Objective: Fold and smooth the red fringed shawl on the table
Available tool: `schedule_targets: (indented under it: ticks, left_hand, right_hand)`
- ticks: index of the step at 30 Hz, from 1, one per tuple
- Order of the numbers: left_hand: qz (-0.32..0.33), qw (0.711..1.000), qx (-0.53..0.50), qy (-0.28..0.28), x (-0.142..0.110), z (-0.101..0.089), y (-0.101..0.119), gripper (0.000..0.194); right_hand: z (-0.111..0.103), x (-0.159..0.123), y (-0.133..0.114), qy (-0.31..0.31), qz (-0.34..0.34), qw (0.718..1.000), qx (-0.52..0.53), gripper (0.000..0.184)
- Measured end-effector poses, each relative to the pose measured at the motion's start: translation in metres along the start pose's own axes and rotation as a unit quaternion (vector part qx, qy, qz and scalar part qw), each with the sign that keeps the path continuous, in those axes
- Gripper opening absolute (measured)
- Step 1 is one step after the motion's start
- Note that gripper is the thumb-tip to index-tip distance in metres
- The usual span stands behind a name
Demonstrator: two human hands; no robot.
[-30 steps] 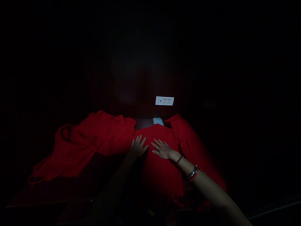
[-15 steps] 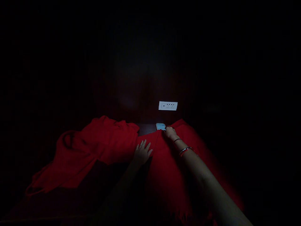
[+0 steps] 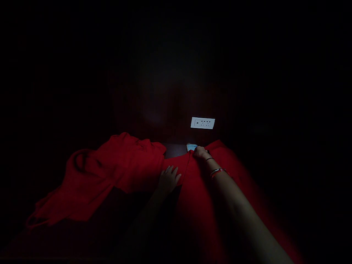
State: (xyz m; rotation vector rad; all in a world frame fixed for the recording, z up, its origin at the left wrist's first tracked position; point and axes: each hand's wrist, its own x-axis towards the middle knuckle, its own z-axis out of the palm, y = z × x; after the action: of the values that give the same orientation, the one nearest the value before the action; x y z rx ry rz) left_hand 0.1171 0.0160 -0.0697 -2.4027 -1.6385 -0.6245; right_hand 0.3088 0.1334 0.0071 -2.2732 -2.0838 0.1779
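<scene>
Red cloth (image 3: 137, 165) lies spread over a dark surface, bunched on the left with thin strap-like loops at its lower left end. My left hand (image 3: 168, 179) rests flat on the cloth's middle, fingers spread. My right hand (image 3: 200, 152) is closed at the far edge of the right-hand part of the cloth (image 3: 198, 205), pinching that edge; the fingertips are partly hidden. Just beyond it lies a phone (image 3: 191, 147) with a lit screen, partly covered by the hand and cloth.
A white socket panel (image 3: 202, 123) is set in the dark wall behind the surface. A bare strip of the grey tabletop (image 3: 176, 149) shows between the cloth and the wall. Everything outside the lit patch is too dark to make out.
The whole view has shifted slightly, so the panel and phone sit farther right. My right hand has drawn slightly nearer with the cloth edge, covering more of the phone. My left hand stays flat.
</scene>
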Motion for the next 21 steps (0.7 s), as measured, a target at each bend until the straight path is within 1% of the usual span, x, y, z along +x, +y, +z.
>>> schedule_targets:
  ticks: [5, 7, 11, 16, 18, 21]
  left_hand:
    - [-0.004, 1.0, -0.003, -0.007, 0.0, 0.0, 0.0, 0.037]
    - [-0.002, 1.0, -0.001, -0.01, -0.001, 0.0, 0.0, 0.037]
    - [-0.002, 1.0, 0.009, -0.016, -0.002, -0.001, 0.0, 0.039]
    - [-0.017, 0.999, 0.032, -0.011, -0.002, 0.0, 0.0, 0.039]
    - [-0.012, 0.999, 0.037, -0.011, -0.003, 0.001, -0.001, 0.039]
    - [-0.006, 0.999, 0.034, -0.016, -0.005, 0.004, -0.002, 0.04]
  right_hand:
    - [-0.014, -0.003, 0.004, 0.005, -0.034, 0.999, 0.024, 0.031]
    - [-0.017, -0.003, 0.006, 0.007, -0.041, 0.999, 0.031, 0.029]
    - [-0.018, 0.0, 0.007, -0.003, -0.051, 0.998, 0.039, 0.018]
    - [-0.017, 0.004, 0.007, -0.031, -0.091, 0.994, 0.058, 0.018]
    - [-0.017, 0.005, 0.008, -0.026, -0.1, 0.993, 0.056, 0.016]
    - [-0.015, 0.007, 0.008, 0.005, -0.096, 0.994, 0.045, 0.017]
